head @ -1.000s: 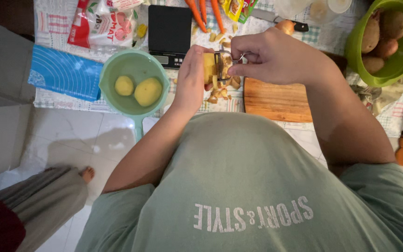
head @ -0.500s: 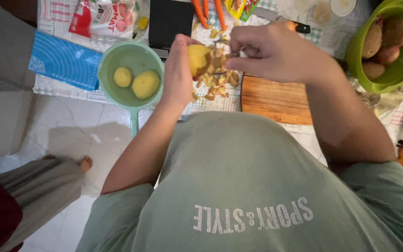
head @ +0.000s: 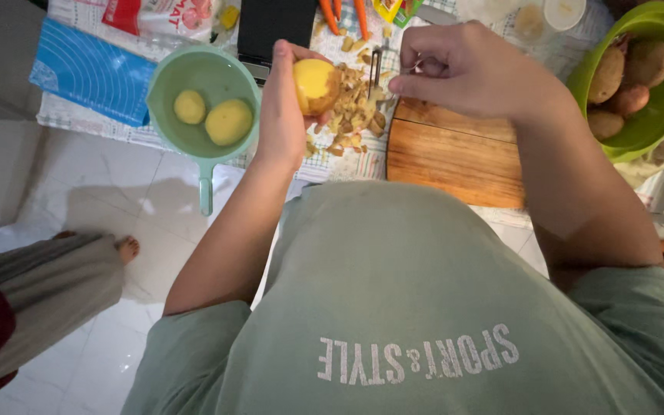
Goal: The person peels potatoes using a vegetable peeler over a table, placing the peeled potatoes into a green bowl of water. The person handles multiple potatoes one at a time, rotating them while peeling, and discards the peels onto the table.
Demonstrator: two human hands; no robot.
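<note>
a light green strainer bowl (head: pixel 203 100) with a handle sits at the upper left of the frame, two peeled potatoes (head: pixel 228 121) inside it. a blue mat (head: pixel 90 73) lies further left. a wooden cutting board (head: pixel 455 154) lies right of centre. a bright green bowl (head: pixel 659 115) at the upper right holds unpeeled potatoes (head: pixel 612 77). carrots (head: pixel 343 15) lie along the top edge, beside a black scale (head: pixel 274 27). a bare foot (head: pixel 126 247) shows at lower left.

Yellow potato (head: pixel 315 81), pale green colander (head: pixel 203 92), blue mat (head: pixel 90 73).

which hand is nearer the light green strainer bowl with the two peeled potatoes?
Left. The left hand holds a potato just beside the strainer bowl; the right hand, with the peeler, is farther away.
</note>
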